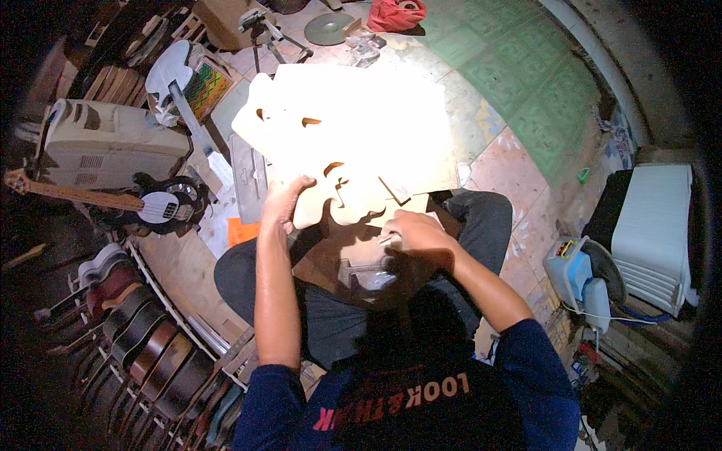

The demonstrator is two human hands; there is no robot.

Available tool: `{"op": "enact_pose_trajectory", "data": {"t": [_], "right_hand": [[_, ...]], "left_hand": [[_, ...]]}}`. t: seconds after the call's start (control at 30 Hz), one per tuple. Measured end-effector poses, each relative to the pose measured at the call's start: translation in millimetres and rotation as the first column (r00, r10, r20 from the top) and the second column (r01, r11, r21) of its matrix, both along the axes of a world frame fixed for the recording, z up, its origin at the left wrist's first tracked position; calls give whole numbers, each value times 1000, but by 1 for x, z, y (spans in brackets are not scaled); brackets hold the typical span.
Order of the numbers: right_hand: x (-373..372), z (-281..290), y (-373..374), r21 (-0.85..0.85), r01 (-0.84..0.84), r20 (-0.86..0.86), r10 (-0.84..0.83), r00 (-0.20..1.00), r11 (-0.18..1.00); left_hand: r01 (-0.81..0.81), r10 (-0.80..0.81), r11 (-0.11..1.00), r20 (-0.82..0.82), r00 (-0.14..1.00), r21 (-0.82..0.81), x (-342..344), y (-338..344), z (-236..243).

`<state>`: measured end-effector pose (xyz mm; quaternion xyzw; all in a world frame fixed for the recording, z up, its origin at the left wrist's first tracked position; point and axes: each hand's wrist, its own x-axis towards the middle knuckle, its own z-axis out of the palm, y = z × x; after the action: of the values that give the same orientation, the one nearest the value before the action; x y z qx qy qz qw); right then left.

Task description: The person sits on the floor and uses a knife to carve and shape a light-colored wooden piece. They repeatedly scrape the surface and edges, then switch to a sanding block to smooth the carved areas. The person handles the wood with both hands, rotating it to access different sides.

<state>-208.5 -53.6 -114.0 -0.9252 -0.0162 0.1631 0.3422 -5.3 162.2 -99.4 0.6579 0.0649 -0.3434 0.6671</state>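
Observation:
A pale wooden piece with curved edges and cut-outs (353, 204) lies before me, much of it washed out by bright light. My left hand (284, 201) grips its near left edge, thumb on top and fingers partly hidden. By its near right edge, my right hand (417, 233) is closed with bent fingers; something small and pale shows at them, too unclear to name. A short strip (395, 191) rests on the wood just beyond that hand. Across my lap, under both arms, sits a brown board (323, 263) with a shiny patch.
At left stand a white guitar body (169, 71), a dark bass-like instrument (162, 204) and a rack of several guitars (154, 349). A small tripod (271, 34) and a red bag (396, 15) are at the back. Rightward are a bucket (579, 270) and a white ribbed case (653, 233).

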Motion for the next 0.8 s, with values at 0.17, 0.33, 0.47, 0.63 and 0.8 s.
{"op": "enact_pose_trajectory", "data": {"t": [0.17,0.33,0.47,0.63,0.8], "right_hand": [[-12,-3,8,631,494,-337,-363,869,598],[-22,-58,33,623,561,-152,-619,771,546],[-30,-158,47,536,735,-144,-812,565,416],[-28,-181,55,472,640,32,-738,674,606],[-37,-206,63,651,538,-39,-685,728,535]], "left_hand": [[-111,105,993,-147,984,-35,9,46,-54],[-258,231,965,-344,910,-35,-17,43,-110],[-257,244,966,-292,925,-7,-43,12,-129],[-251,264,901,11,964,355,-59,-1,-155],[-292,141,653,267,953,699,-65,-15,-138]]}}
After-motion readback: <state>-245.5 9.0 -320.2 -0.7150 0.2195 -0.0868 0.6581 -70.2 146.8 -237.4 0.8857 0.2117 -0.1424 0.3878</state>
